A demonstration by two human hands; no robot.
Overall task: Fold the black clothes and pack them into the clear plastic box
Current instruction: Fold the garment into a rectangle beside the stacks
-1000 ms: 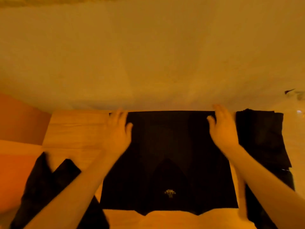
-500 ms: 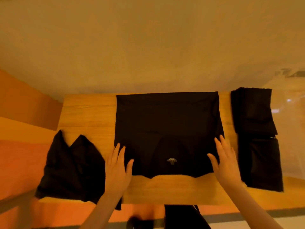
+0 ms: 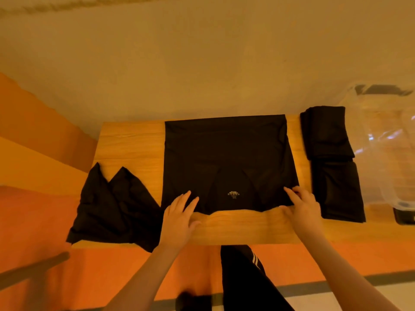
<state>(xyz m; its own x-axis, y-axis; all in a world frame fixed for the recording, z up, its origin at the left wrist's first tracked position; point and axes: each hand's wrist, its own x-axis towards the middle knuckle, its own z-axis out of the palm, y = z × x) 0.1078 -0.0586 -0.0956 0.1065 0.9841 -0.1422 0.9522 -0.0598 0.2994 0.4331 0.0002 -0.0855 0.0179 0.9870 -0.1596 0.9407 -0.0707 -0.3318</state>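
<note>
A black garment (image 3: 226, 153) with a small printed label lies flat in the middle of the wooden table (image 3: 130, 142). My left hand (image 3: 177, 221) rests on its near left corner, fingers spread and flat. My right hand (image 3: 303, 209) is at the near right corner, with fingers and thumb pinched on the cloth edge. Folded black clothes (image 3: 327, 140) lie in a stack to the right of the garment. The clear plastic box (image 3: 386, 142) stands at the table's far right, partly cut off by the frame.
A loose heap of black clothes (image 3: 112, 205) lies on the table's left end and hangs over the near edge. A wall runs behind the table. My leg in black striped trousers (image 3: 242, 277) shows below the table's near edge.
Both hands slid from the garment's far edge back to its near corners. The view pulled back, so the table's near edge and the clear box came into sight.
</note>
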